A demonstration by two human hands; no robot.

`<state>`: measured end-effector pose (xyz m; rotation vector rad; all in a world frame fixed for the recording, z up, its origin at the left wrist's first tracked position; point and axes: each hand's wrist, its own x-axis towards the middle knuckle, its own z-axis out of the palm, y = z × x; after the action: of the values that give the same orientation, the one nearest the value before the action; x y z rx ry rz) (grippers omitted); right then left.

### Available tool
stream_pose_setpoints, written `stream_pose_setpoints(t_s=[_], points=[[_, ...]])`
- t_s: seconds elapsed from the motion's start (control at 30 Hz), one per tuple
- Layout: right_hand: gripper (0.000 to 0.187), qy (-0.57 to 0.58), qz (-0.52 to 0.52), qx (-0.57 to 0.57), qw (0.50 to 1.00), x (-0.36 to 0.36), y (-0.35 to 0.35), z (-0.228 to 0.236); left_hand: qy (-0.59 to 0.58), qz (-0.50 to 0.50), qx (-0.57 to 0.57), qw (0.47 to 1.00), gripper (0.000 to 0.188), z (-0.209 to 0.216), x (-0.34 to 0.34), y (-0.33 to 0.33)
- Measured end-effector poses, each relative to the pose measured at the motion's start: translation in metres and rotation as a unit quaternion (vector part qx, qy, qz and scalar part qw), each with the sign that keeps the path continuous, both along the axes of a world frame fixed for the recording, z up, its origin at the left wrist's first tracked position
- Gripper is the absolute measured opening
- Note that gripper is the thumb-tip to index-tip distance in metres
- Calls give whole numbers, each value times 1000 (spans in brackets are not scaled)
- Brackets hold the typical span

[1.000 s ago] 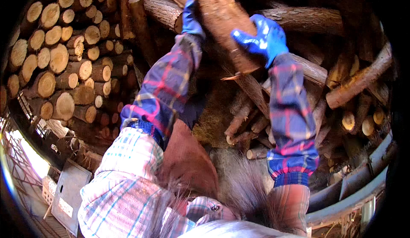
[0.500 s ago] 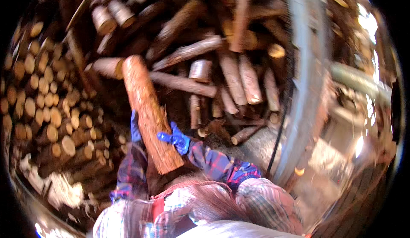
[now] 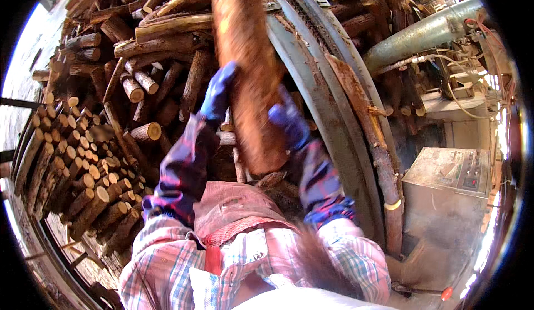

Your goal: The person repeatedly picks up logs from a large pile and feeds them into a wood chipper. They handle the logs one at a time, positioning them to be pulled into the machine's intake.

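Note:
A thick, reddish-brown log [image 3: 247, 59] is lifted in front of me, blurred by motion. Its far end runs out past the top of the view. My left hand [image 3: 217, 94], in a blue glove, presses along its left side. On the opposite side, lower down, my gloved right hand [image 3: 290, 122] grips it with the thumb toward the log. The fingers of both hands are partly hidden or smeared. Just right of the log runs a long grey metal trough [image 3: 320, 96] with a chain along it. A thin, bark-stripped log [image 3: 374, 143] lies on this trough.
Loose logs [image 3: 167, 48] are heaped beyond my hands. At the left, cut logs [image 3: 89, 171] are stacked with ends facing me. A metal box with a control panel [image 3: 445, 171] stands on the right, below a thick greenish pipe [image 3: 417, 32].
The log has been raised and swung to the right, from over the pile to beside the metal trough. Both hands moved up with it, and the view has shifted.

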<state>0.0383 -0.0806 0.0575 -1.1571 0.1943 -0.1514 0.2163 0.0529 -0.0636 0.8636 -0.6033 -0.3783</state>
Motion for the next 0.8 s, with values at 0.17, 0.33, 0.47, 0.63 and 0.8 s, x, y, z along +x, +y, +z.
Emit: stream_pose_setpoints(t_s=[0.17, 0.33, 0.47, 0.63, 0.8], points=[[71, -104, -52, -224, 968, 3, -176, 120, -43, -36, 136, 989, 60, 216, -88, -67], [94, -19, -23, -474, 880, 67, -322, 165, 121, -23, 261, 957, 57, 135, -143, -2], [108, 186, -112, -721, 658, 83, -313, 84, 255, 101, 436, 857, 69, 29, -212, 112], [117, 234, -122, -698, 666, 83, -352, 28, 377, 212, 504, 747, 59, -78, -311, 263], [94, 75, -114, -614, 777, 47, -368, 27, 425, 182, 458, 759, 29, -81, -336, 247]])
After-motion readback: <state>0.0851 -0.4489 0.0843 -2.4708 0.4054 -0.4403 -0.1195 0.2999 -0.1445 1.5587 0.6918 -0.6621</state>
